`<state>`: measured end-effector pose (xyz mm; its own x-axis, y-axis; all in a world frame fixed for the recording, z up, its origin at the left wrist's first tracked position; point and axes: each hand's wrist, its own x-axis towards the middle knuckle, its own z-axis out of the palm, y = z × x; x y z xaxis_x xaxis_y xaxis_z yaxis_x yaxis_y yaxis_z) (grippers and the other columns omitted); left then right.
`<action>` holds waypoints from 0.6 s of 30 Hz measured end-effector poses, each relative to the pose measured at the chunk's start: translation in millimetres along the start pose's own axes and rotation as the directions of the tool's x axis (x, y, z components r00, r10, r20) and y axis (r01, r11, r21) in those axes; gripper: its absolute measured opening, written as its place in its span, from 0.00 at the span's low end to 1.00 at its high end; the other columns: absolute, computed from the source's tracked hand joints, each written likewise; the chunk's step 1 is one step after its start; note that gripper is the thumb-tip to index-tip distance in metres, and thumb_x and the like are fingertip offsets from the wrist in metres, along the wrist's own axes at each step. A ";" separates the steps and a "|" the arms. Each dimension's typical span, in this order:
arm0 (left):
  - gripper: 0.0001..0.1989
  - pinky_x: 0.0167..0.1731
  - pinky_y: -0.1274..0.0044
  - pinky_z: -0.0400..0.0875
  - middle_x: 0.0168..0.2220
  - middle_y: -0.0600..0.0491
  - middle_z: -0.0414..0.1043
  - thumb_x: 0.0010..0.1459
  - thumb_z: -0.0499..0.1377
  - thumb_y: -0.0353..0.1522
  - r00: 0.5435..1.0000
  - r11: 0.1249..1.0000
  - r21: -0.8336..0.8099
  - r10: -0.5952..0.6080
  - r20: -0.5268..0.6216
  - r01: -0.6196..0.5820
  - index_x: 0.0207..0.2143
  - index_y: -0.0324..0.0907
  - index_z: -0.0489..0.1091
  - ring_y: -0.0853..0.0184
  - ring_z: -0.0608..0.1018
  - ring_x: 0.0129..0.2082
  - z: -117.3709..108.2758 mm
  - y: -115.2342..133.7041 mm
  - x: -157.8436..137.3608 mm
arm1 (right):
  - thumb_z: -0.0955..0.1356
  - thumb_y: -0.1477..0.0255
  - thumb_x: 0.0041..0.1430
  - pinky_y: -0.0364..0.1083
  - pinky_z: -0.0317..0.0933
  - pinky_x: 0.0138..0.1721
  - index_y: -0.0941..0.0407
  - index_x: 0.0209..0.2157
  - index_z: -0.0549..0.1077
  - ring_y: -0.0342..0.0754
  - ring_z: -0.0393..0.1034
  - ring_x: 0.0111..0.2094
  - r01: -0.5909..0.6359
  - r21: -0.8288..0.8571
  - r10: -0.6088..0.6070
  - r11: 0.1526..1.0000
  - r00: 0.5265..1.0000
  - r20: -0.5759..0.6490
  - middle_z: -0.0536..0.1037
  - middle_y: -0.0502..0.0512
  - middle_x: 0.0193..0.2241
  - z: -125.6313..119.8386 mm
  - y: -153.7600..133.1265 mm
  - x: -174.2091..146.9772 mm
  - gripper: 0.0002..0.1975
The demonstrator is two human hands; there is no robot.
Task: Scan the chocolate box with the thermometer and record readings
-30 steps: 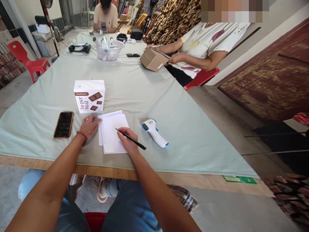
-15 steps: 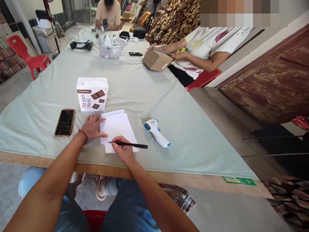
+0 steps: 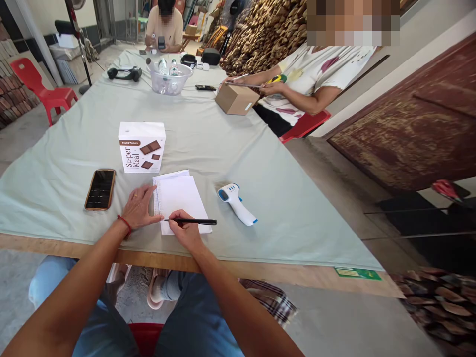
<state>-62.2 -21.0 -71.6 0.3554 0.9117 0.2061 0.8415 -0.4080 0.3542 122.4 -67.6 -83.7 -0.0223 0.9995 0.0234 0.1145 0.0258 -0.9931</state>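
A phone in an orange-brown case (image 3: 100,189) lies face up at far left, apparently set there so its screen can be read at a glance. Beside it, the left hand (image 3: 139,206) rests palm down with fingers and thumb spread apart, gripping nothing; its thumb reaches the left edge of the stacked white paper sheets (image 3: 182,198), likely to keep them from sliding. Just behind stands a white carton printed with chocolate squares (image 3: 142,148), upright, its front turned toward the seated person. The sheets lie near the table's front edge, directly before the body, a natural writing position. Over them, the right hand (image 3: 185,233) is closed around a slim black pen (image 3: 197,221), pinched near the tip, presumably for control; whether the tip touches paper is too small to tell. To the right, a white-and-blue infrared thermometer (image 3: 236,203) lies with its handle angled outward, seemingly kept within reach.

A pale green, creased cloth (image 3: 282,218) covers the table above a bare wooden edge (image 3: 238,270). Around it, from left: a red plastic chair (image 3: 40,89), a clear basin of bottles (image 3: 169,87), a person in beige (image 3: 165,32), stacked wood (image 3: 264,39), and a co-worker in a patterned white shirt (image 3: 323,74) handling a brown cardboard box (image 3: 236,99).
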 end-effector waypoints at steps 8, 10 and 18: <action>0.37 0.60 0.59 0.57 0.57 0.40 0.60 0.49 0.65 0.42 0.999 0.997 -0.059 0.039 -0.005 -0.039 0.60 0.42 0.59 0.49 0.65 0.58 -0.9 -3.3 -1.0 | 0.66 0.66 0.42 0.43 0.58 0.23 0.53 0.23 0.69 0.43 0.62 0.21 0.035 -0.031 -0.036 0.999 0.998 -0.056 0.71 0.47 0.19 -1.9 0.5 -0.3 0.05; 0.38 0.60 0.58 0.56 0.58 0.39 0.59 0.48 0.65 0.42 0.999 0.998 -0.048 0.044 0.003 -0.044 0.60 0.41 0.59 0.48 0.64 0.59 0.0 -2.8 -1.0 | 0.66 0.66 0.43 0.43 0.59 0.23 0.53 0.23 0.69 0.43 0.63 0.21 0.047 -0.040 -0.049 0.998 0.998 -0.048 0.71 0.47 0.19 -2.2 0.6 -1.1 0.05; 0.32 0.59 0.58 0.56 0.59 0.40 0.56 0.49 0.65 0.41 0.996 0.995 -0.044 0.091 0.018 -0.090 0.56 0.43 0.65 0.48 0.63 0.59 0.4 -0.9 -2.5 | 0.66 0.66 0.44 0.44 0.59 0.24 0.53 0.23 0.69 0.43 0.62 0.21 0.073 -0.065 -0.072 0.995 0.997 0.012 0.69 0.47 0.18 -1.9 4.4 -2.6 0.05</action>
<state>-63.6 -22.9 -72.8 0.4375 0.8716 0.2211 0.7875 -0.4901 0.3736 124.8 -70.0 -87.9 -0.0427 0.9947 0.0939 0.1768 0.1000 -0.9792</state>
